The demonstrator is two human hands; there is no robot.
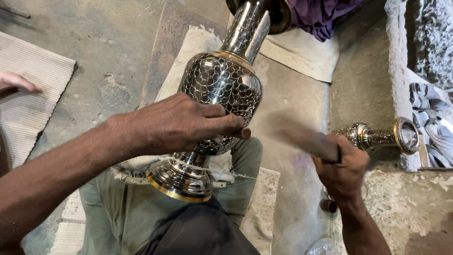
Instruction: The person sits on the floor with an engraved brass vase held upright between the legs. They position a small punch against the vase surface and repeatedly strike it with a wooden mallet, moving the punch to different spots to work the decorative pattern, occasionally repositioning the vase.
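Two engraved vases: big vase (219, 85) on lap, small vase (377, 136) at right. Left hand (177, 123) pinches one punch (243, 133) against big vase; right hand (342, 165) fisted round one blurred mallet (302, 137).

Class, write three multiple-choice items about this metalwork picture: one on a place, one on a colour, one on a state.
1. Where does the large vase lie?
A. across the person's lap
B. on a shelf
C. in a box

2. What colour is the band round the large vase's foot?
A. red
B. gold
C. blue

3. How does the tool in the right hand look?
A. sharp and still
B. blurred by motion
C. lying on the floor

Answers: 1 A, its foot rests over the green trousers. 2 B, a gold rim edges the base. 3 B, the handle smears toward the left hand, which presses a small tool to the vase.
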